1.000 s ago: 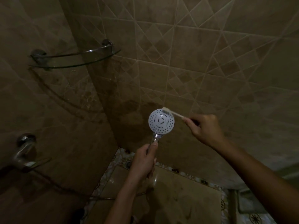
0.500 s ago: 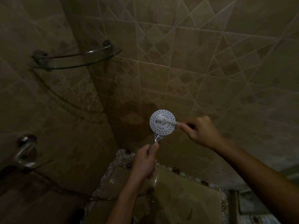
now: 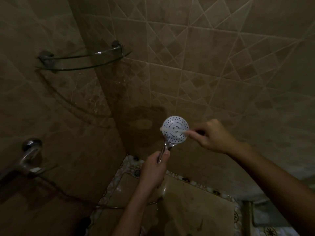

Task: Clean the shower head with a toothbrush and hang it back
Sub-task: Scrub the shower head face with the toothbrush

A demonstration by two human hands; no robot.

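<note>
A round white shower head (image 3: 176, 122) with dark nozzle holes faces me in the shower corner, on a chrome handle. My left hand (image 3: 154, 169) grips that handle from below and holds it upright. My right hand (image 3: 214, 136) pinches a white toothbrush (image 3: 172, 130), which lies across the face of the shower head with its bristle end at the left rim. The toothbrush is blurred. A dark hose (image 3: 105, 206) runs from below my left hand along the floor to the left wall.
A curved glass corner shelf (image 3: 81, 61) with chrome mounts sits high on the left. A chrome tap fitting (image 3: 28, 155) sticks out of the left wall. A floor drain (image 3: 137, 172) lies in the corner behind my left hand. Beige tiled walls close in on both sides.
The toothbrush has travelled from the top edge of the shower head down and left across its face. Both hands have shifted slightly; the shower head stays held in the same place.
</note>
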